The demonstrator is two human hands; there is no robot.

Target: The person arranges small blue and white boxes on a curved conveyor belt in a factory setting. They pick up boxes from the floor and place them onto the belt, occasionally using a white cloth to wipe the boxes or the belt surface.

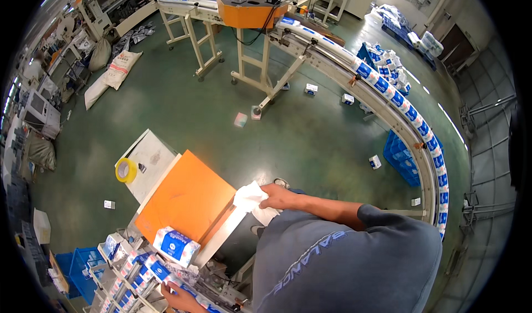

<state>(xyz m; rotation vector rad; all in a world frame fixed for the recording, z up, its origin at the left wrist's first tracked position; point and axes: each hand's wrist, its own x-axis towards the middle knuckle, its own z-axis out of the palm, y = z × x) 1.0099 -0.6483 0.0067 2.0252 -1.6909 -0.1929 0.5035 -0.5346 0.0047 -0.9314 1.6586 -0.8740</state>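
Note:
My right hand [272, 196] grips a crumpled white tissue or cloth [250, 196], holding it beside the near edge of an orange panel [185, 194]. Its fingers are closed around one end, and the rest hangs loose. At the lower left, my left hand [180, 298] has its fingers partly spread, with the tips at a row of blue-and-white tissue packs [159, 270] in a machine's guide rails. A larger blue-and-white tissue pack [177, 246] lies tilted at the panel's lower corner, just above that row.
A curved conveyor [410, 113] carries a line of packs round the right side. An orange box-shaped unit [249, 11] straddles it. A roll of yellow tape [126, 170] rests on a white cabinet top. Blue crates [402, 158] and loose packs [311, 89] stand on the green floor.

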